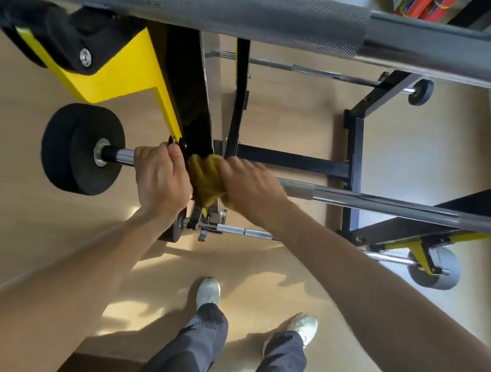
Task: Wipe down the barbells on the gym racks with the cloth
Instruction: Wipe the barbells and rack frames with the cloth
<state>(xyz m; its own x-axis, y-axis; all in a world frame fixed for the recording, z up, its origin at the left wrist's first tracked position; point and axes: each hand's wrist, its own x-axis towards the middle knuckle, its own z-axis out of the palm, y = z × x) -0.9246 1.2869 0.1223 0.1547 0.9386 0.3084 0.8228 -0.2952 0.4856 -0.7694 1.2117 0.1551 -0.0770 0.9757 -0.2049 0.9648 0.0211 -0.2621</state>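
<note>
A steel barbell (359,200) lies across the yellow and black rack (146,82), with a black weight plate (71,147) on its left end. My left hand (159,179) grips the bar's sleeve just right of the plate. My right hand (247,183) holds a mustard-yellow cloth (205,178) wrapped over the bar beside the rack upright. The stretch of bar under both hands and the cloth is hidden. A second, thicker barbell (197,6) with knurling runs across the top of the view, very close to the camera.
Lower bars sit on the rack: one (242,232) just below my hands, one (312,71) farther back with a small black plate (420,92). A grey plate (436,268) hangs at right. Black frame tubes (353,167) cross behind. My feet (209,292) stand on the wooden floor.
</note>
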